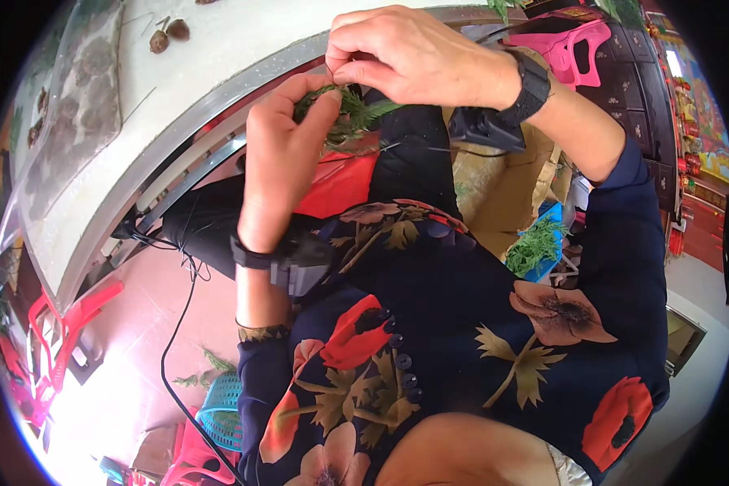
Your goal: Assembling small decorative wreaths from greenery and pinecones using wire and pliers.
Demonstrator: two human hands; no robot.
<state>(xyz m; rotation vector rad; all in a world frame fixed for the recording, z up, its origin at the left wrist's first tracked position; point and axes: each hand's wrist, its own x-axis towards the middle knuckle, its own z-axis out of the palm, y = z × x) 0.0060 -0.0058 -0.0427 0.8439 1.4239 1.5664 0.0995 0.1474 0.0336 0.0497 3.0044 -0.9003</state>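
Note:
My left hand (283, 146) is closed by the table's front edge, with thumb and fingers on a bunch of green feathery sprigs (350, 113). Fine thin stems or wires stick out of the bunch toward the right. Just above it my right hand (417, 57) bends in from the right, thumb and forefinger pinched together at the left fingertips. What lies in that pinch is too small to make out, though a thin dark strand shows beside it. Both wrists carry black straps with dark boxes. Beneath the sprigs, a red piece of material (340, 185) lies over my lap.
Small brown cones (159, 40) and a clear plastic bag (81, 89) lie on the white table (194, 61). At right are a cardboard box (494, 190), a blue basket (552, 235) of greenery and a pink stool (571, 53). A black cable (170, 348) hangs near a teal basket (219, 413).

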